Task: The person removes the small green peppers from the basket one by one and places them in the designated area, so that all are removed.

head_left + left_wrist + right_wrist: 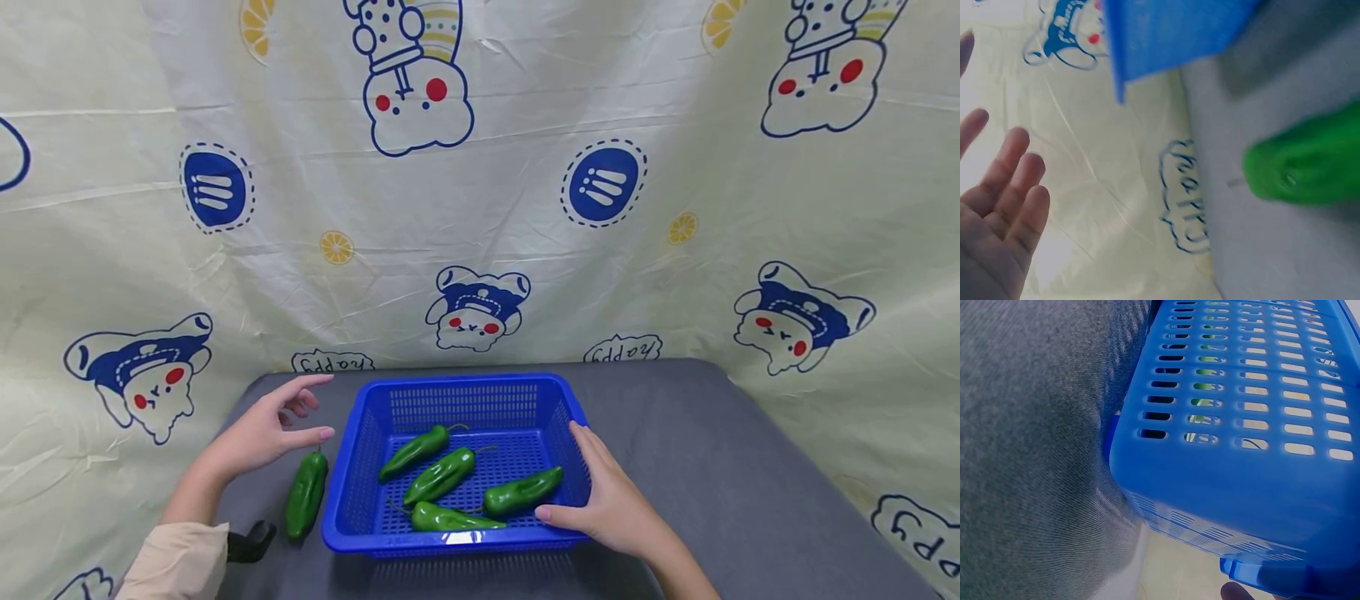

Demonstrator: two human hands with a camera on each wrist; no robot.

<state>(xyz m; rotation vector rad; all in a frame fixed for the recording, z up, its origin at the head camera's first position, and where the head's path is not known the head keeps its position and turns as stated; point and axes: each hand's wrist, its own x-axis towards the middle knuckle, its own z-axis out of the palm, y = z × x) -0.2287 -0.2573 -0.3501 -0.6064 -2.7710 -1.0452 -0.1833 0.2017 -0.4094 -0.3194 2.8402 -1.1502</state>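
Observation:
In the head view a blue plastic basket (453, 546) with slotted walls stands on the grey table. Several green peppers (442, 477) lie inside it. Another green pepper (306, 497) lies outside, left of the basket, and its stem end shows blurred in the left wrist view. Just above that pepper hovers my left hand (258, 429), thumb and fingers spread apart, holding nothing. My right hand (611, 500) rests across the basket's near right corner, fingers along the right rim and thumb over the near side. Only fingertips (1235, 591) of it show in the right wrist view.
A pale printed curtain (510, 208) hangs behind and beside the table. Grey tabletop (675, 442) extends to the right of the basket. A black curved piece (251, 542) sits by the left sleeve (176, 562).

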